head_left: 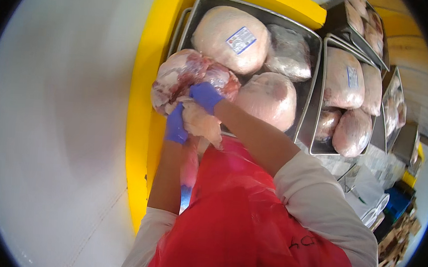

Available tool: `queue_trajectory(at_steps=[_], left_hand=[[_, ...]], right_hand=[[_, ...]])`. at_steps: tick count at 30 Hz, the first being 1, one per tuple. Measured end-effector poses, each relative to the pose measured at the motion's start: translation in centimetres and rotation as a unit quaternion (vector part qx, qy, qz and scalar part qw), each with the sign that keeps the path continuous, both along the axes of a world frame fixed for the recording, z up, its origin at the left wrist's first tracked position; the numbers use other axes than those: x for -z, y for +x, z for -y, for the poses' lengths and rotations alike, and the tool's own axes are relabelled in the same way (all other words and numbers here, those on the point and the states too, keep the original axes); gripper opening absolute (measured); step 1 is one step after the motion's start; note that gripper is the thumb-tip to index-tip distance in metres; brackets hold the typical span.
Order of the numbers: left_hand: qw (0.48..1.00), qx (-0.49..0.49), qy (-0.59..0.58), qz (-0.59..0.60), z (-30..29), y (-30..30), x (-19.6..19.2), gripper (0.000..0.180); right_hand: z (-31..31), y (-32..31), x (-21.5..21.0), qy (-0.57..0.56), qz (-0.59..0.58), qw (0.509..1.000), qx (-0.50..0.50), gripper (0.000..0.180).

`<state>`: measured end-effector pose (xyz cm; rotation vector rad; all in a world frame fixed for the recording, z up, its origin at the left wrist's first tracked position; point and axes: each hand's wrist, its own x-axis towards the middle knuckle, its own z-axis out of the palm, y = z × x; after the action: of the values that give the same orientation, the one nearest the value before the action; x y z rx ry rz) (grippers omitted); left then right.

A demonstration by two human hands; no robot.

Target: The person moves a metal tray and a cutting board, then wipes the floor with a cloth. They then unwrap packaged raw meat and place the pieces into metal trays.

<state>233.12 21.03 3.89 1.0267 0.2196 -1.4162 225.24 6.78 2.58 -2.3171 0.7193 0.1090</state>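
Observation:
A large piece of raw meat (pixel 180 76), red with white fat, rests at the near left corner of a metal tray (pixel 310 98) and overhangs its edge. From its near side hangs a pale flap of skin or fat (pixel 201 121). My left hand (pixel 176 126), in a purple glove, is closed on the flap's left edge. Just above it, my right hand (pixel 205 97), gloved alike, has its fingers curled into the meat where the flap joins it; the fingertips are partly hidden. Behind and beside lie a wrapped, labelled cut (pixel 231 35), a rounded pale cut (pixel 268 100) and a plastic-wrapped bundle (pixel 288 52).
A thick yellow rim (pixel 144 104) runs along the left and far sides of the tray. To the right stand more metal trays (pixel 321 86) of wrapped meat cuts (pixel 344 78). A white wall-like surface (pixel 62 98) fills the left. My red apron (pixel 248 210) is close below.

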Motion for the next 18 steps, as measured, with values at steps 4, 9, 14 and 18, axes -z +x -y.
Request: queue_trajectory(at_steps=[4, 9, 14, 18], left_hand=[[0.916, 0.112, -0.257, -0.286, 2.3, 3.4, 0.8, 0.016], [0.990, 0.024, -0.051, -0.127, 3.6, -0.2, -1.0, 0.012], [0.994, -0.027, -0.017, -0.105, 1.3, -0.6, 0.3, 0.014], [0.995, -0.056, 0.055, -0.059, 3.4, -2.7, -1.7, 0.031]], right_hand=[[-1.6, -1.6, -4.3, -0.033, 0.041, 0.997, -0.049, 0.012], [-3.2, -2.6, -1.4, 0.015, 0.106, 0.991, 0.078, 0.010], [-4.2, -3.6, -2.4, 0.077, 0.135, 0.984, 0.083, 0.010], [-3.8, -4.8, -1.8, 0.124, 0.162, 0.973, 0.105, 0.017]])
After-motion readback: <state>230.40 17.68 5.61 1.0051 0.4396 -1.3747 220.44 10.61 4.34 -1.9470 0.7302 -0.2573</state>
